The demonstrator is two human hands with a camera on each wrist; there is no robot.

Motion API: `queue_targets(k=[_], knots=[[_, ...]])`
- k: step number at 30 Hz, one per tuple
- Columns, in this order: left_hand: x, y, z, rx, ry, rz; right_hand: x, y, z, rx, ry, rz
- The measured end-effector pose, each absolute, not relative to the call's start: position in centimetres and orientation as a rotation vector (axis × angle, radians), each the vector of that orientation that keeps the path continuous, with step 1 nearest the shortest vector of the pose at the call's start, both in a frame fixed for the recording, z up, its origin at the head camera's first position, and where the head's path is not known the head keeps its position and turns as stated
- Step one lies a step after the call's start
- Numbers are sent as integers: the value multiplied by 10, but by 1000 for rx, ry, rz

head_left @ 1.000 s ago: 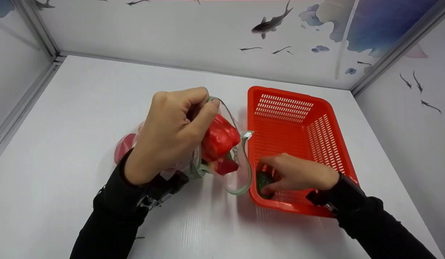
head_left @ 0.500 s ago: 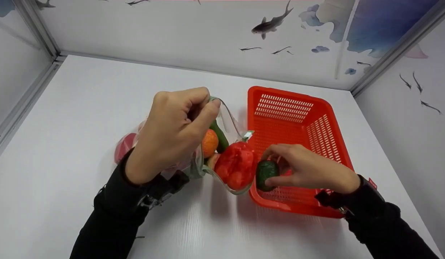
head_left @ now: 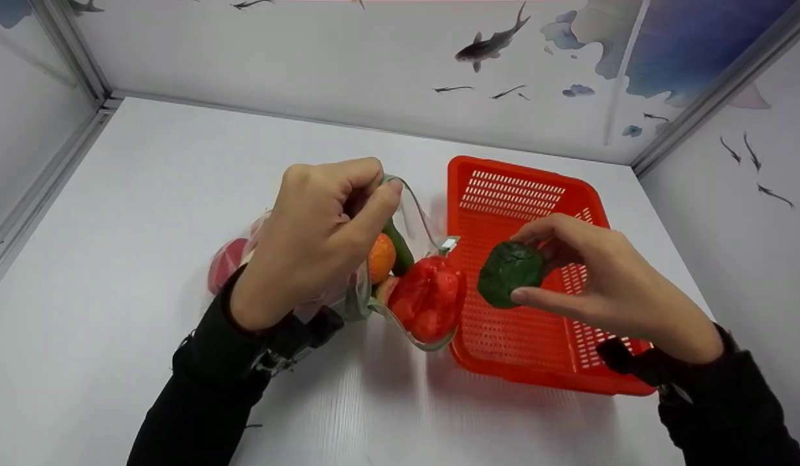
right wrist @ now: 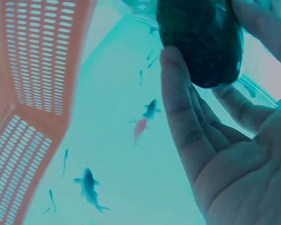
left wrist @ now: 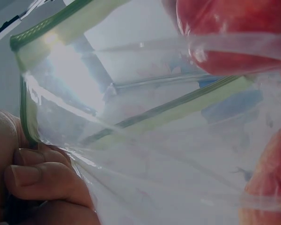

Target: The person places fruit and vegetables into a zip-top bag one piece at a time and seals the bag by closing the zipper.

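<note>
My left hand grips the upper rim of a clear bag with green edging, holding its mouth open. In that mouth sits a red bell pepper. Behind the pepper are an orange and a long green vegetable, both partly covered by my hand. A pinkish-red round thing shows through the bag's left end. With fingers and thumb, my right hand pinches a dark green bumpy oblong vegetable, raised over the red basket; its exact kind is unclear.
The basket has slotted walls and stands right of the bag on a white table. White panels printed with fish rise behind the table and at its right. Metal frame posts mark the corners.
The red pepper has dropped lower into the bag's mouth, uncovering the orange and long green vegetable. My right hand has lifted the dark green vegetable from the basket's near-left corner, up and right.
</note>
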State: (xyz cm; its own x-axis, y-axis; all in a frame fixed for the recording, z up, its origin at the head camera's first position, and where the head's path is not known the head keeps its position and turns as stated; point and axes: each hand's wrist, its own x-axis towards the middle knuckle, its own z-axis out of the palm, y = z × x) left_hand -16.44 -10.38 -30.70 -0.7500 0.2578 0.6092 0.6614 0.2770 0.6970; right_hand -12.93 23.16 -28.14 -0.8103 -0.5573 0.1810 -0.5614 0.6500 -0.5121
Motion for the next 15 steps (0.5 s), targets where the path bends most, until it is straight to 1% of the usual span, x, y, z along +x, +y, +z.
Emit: queue_targets(k=[10, 15], knots=[[-165, -102, -307, -836, -2168, -1476, -117, 206, -277, 939, -2458, 1098], [-164, -103, -307, -834, -2166, -1460, -117, 181, -281, 1015, -2369, 1029]])
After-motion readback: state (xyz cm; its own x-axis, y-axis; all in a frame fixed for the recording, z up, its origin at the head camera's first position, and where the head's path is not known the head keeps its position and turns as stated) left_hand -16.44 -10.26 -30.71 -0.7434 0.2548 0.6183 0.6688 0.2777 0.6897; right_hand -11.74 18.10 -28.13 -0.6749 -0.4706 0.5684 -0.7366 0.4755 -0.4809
